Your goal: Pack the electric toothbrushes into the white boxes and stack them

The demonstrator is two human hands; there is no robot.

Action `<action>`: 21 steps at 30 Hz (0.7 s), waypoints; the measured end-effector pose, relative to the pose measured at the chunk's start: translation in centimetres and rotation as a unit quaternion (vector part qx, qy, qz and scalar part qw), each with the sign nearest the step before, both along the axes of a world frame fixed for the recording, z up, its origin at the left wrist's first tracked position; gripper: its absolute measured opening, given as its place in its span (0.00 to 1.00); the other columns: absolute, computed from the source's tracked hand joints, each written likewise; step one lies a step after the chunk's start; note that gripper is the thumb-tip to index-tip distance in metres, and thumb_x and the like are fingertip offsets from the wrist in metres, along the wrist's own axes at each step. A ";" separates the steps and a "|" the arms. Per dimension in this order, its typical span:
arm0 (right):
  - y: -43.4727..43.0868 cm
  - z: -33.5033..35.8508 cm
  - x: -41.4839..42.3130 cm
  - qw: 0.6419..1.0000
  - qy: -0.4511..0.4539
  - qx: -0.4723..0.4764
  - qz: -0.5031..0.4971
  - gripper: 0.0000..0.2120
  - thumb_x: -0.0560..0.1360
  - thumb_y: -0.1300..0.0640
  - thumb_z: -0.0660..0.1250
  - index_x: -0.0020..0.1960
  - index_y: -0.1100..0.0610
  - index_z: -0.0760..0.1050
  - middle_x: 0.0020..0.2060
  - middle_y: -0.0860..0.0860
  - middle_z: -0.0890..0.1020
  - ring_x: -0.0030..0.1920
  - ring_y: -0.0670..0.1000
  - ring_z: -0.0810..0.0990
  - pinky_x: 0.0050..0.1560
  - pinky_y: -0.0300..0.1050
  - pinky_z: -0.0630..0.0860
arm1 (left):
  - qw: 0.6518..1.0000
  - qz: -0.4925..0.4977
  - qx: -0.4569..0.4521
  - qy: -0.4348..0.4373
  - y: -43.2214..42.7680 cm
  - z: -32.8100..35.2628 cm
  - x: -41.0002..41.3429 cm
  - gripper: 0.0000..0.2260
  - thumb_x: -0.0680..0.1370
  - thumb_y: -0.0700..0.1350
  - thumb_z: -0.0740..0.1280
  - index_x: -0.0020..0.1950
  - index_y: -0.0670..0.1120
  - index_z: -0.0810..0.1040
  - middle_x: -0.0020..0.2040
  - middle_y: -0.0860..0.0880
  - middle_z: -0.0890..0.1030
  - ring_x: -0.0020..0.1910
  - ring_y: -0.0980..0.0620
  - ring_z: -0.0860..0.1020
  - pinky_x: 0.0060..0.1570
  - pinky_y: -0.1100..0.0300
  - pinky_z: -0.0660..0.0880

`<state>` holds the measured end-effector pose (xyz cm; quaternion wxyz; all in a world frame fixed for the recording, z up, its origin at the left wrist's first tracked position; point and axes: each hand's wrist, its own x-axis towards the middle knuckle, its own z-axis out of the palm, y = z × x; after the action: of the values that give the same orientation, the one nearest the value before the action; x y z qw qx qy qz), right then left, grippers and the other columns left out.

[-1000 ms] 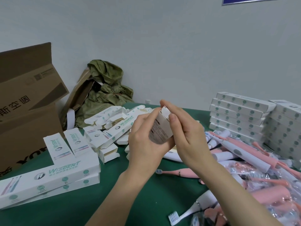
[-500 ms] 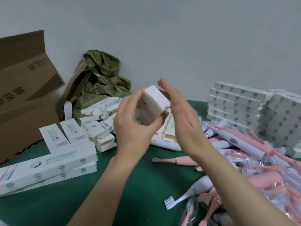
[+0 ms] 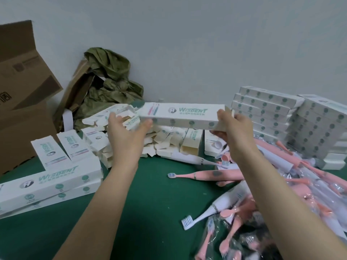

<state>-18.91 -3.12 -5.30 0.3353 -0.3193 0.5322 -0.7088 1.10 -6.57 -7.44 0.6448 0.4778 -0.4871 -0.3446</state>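
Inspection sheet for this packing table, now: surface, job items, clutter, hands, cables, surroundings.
Surface: green table top, crowded at left, back and right.
Job's things: white box held level above the table, right-end flap apparently open; stacked boxes at right; two boxes stacked at left; loose pink and white toothbrushes heaped at right.
Clutter: heap of empty boxes at the back; clear wrappers among the brushes.
Hands: right hand pinches the box's right end; left hand open, thumb touching its left end.
Cables: nothing seen.
Surroundings: brown carton at left; olive cloth against the pale wall.
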 end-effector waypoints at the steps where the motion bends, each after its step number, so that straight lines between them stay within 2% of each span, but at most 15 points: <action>1: 0.2 0.2 -0.1 0.998 0.055 -0.012 -0.005 0.03 0.76 0.58 0.66 0.47 0.57 0.73 0.44 0.54 0.80 0.42 0.53 0.81 0.33 0.36 0.79 | 0.997 0.034 -0.035 -0.062 0.3 -0.2 -0.2 0.39 0.70 0.48 0.75 0.76 0.48 0.57 0.70 0.51 0.65 0.69 0.53 0.65 0.63 0.62 0.63; 3: 0.7 0.7 0.1 0.990 0.140 -0.021 0.026 0.03 0.77 0.56 0.66 0.48 0.55 0.74 0.46 0.53 0.81 0.43 0.53 0.82 0.36 0.39 0.81 | 0.980 0.014 -0.135 -0.145 1.0 -0.4 -0.9 0.36 0.69 0.51 0.75 0.73 0.52 0.61 0.70 0.53 0.63 0.69 0.56 0.63 0.65 0.64 0.61; 4: 0.8 1.0 0.5 0.984 0.170 -0.019 0.055 0.05 0.78 0.54 0.64 0.50 0.55 0.75 0.46 0.53 0.81 0.43 0.52 0.82 0.38 0.41 0.82 | 0.968 -0.010 -0.168 -0.188 1.3 -0.5 -1.3 0.36 0.69 0.53 0.75 0.73 0.53 0.63 0.71 0.54 0.62 0.69 0.59 0.61 0.67 0.68 0.58; 6: 1.1 1.5 1.4 0.973 0.194 -0.007 0.128 0.12 0.80 0.51 0.59 0.50 0.57 0.78 0.41 0.53 0.82 0.39 0.51 0.82 0.41 0.45 0.81 | 0.938 -0.044 -0.206 -0.277 2.0 -0.7 -2.3 0.37 0.68 0.55 0.74 0.73 0.51 0.63 0.73 0.56 0.59 0.70 0.62 0.56 0.65 0.78 0.48; 8: 1.3 1.9 2.4 0.966 0.193 0.009 0.172 0.17 0.82 0.50 0.55 0.47 0.57 0.79 0.40 0.56 0.82 0.38 0.51 0.80 0.43 0.47 0.80 | 0.912 -0.055 -0.243 -0.327 2.3 -0.9 -2.9 0.35 0.70 0.52 0.74 0.73 0.47 0.64 0.72 0.53 0.62 0.70 0.57 0.58 0.64 0.77 0.49; 11: 1.7 2.1 2.8 0.970 0.164 0.030 0.177 0.19 0.83 0.51 0.52 0.42 0.57 0.77 0.37 0.55 0.82 0.36 0.51 0.80 0.42 0.44 0.80 | 0.883 -0.036 -0.316 -0.345 2.5 -1.0 -2.7 0.27 0.72 0.40 0.72 0.70 0.44 0.69 0.65 0.44 0.70 0.62 0.53 0.66 0.62 0.69 0.60; 13: 1.9 2.2 2.8 0.964 0.197 0.034 0.173 0.19 0.82 0.53 0.52 0.40 0.55 0.77 0.35 0.52 0.82 0.35 0.50 0.80 0.40 0.42 0.79 | 0.876 -0.055 -0.336 -0.341 2.6 -0.9 -2.5 0.21 0.73 0.36 0.69 0.65 0.46 0.74 0.64 0.45 0.70 0.61 0.55 0.68 0.62 0.70 0.62; 17: 2.3 2.2 3.3 0.941 0.272 0.020 0.201 0.15 0.82 0.57 0.54 0.43 0.53 0.76 0.37 0.50 0.81 0.35 0.47 0.80 0.40 0.42 0.79 | 0.910 -0.104 -0.298 -0.267 3.3 -0.3 -2.5 0.11 0.76 0.43 0.61 0.56 0.56 0.74 0.68 0.49 0.68 0.67 0.56 0.65 0.63 0.73 0.59; 19: 2.5 2.4 3.6 0.927 0.302 0.024 0.223 0.14 0.82 0.56 0.55 0.44 0.55 0.77 0.36 0.50 0.81 0.35 0.47 0.80 0.40 0.43 0.78 | 0.918 -0.099 -0.292 -0.248 3.3 0.1 -2.4 0.08 0.78 0.46 0.58 0.52 0.53 0.76 0.65 0.48 0.70 0.69 0.54 0.65 0.61 0.74 0.60; 21: 2.7 2.4 4.0 0.916 0.328 0.027 0.231 0.14 0.81 0.56 0.57 0.44 0.58 0.78 0.36 0.51 0.82 0.36 0.50 0.81 0.43 0.46 0.78 | 0.921 -0.090 -0.283 -0.253 3.2 0.2 -2.4 0.09 0.79 0.46 0.58 0.49 0.48 0.77 0.57 0.52 0.74 0.62 0.54 0.70 0.59 0.66 0.66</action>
<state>-14.86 -0.37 -2.89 0.3050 -0.6391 0.5421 -0.4524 -1.25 -3.34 -7.19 0.5749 0.3008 -0.7519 -0.1166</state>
